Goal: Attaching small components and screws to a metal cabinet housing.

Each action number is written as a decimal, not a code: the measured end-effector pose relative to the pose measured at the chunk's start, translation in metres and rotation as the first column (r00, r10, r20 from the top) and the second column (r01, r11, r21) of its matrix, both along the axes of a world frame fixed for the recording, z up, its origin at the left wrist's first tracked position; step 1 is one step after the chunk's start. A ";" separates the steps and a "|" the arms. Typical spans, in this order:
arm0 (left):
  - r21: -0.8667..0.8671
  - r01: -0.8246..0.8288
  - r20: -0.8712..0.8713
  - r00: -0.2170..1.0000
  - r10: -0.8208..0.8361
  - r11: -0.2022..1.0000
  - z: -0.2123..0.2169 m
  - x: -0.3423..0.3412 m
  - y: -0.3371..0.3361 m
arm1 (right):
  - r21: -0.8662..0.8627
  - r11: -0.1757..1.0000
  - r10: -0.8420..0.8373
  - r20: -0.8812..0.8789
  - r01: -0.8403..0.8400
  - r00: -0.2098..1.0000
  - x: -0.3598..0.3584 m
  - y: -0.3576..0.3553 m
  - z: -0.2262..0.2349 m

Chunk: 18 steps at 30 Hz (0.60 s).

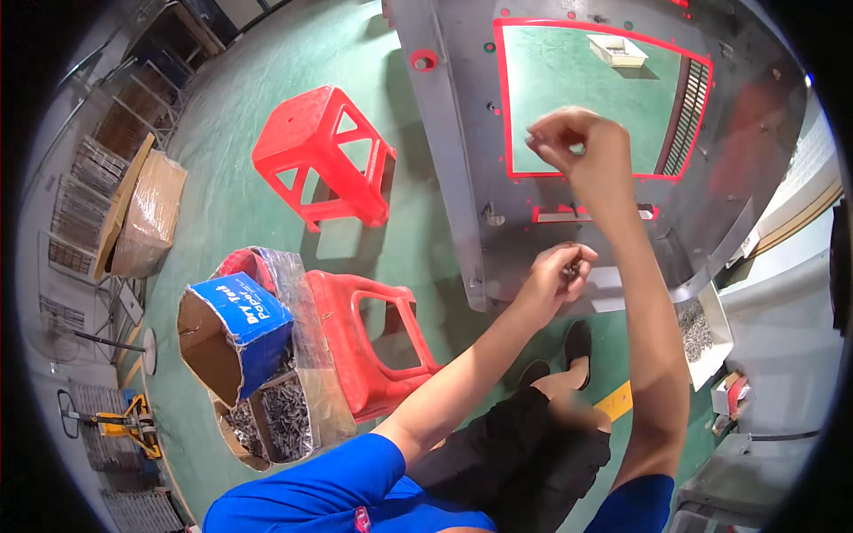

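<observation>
In front of me stands a large grey metal panel (471,191) with a rectangular cut-out edged in red, and red and green marks ring several small holes. My right hand (591,147) is raised before the cut-out, close to its left edge. Its thumb and fingers are pinched together; whatever is between them is too small to make out. Lower down, my left hand (553,277) is cupped near the panel's bottom edge. Its fingers curl around small dark metal pieces, mostly hidden. A narrow red-marked slot (595,214) lies between the two hands.
Left of me are two red plastic stools (306,129). A divided carton of small metal parts (289,417) carries a blue cardboard box (253,311). Another tray of metal parts (697,333) is at right. Through the cut-out shows a white bin (617,51). A yellow pallet jack (133,426) stands far left.
</observation>
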<state>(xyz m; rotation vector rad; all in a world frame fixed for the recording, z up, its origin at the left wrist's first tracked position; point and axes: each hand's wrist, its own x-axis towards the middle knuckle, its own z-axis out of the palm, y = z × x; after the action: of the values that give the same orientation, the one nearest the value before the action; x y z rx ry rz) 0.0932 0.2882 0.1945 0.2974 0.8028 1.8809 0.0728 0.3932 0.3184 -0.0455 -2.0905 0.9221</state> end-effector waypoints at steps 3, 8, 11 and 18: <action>0.053 0.012 0.008 1.000 -0.012 0.999 -0.016 -0.008 0.009 | 0.096 0.995 0.040 -0.187 -0.023 0.981 -0.037 -0.006 0.009; 0.040 -0.011 -0.043 0.999 0.013 0.999 -0.027 -0.021 0.007 | 0.385 0.922 0.015 -0.147 0.043 0.989 -0.061 -0.009 0.005; -0.027 -0.012 -0.079 0.997 0.010 1.000 -0.017 -0.029 0.004 | 0.398 0.917 0.024 -0.152 0.039 0.988 -0.070 -0.011 -0.001; -0.043 -0.076 -0.165 0.984 0.068 0.996 -0.003 -0.041 0.001 | 0.703 0.707 0.026 -0.136 0.078 0.990 -0.090 -0.012 0.001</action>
<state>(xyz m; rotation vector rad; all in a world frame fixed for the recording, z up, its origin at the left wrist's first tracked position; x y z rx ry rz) 0.0522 0.2890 0.1918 0.4003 0.9807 1.9189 -0.0167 0.3809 0.3198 0.3835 -2.1712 0.0379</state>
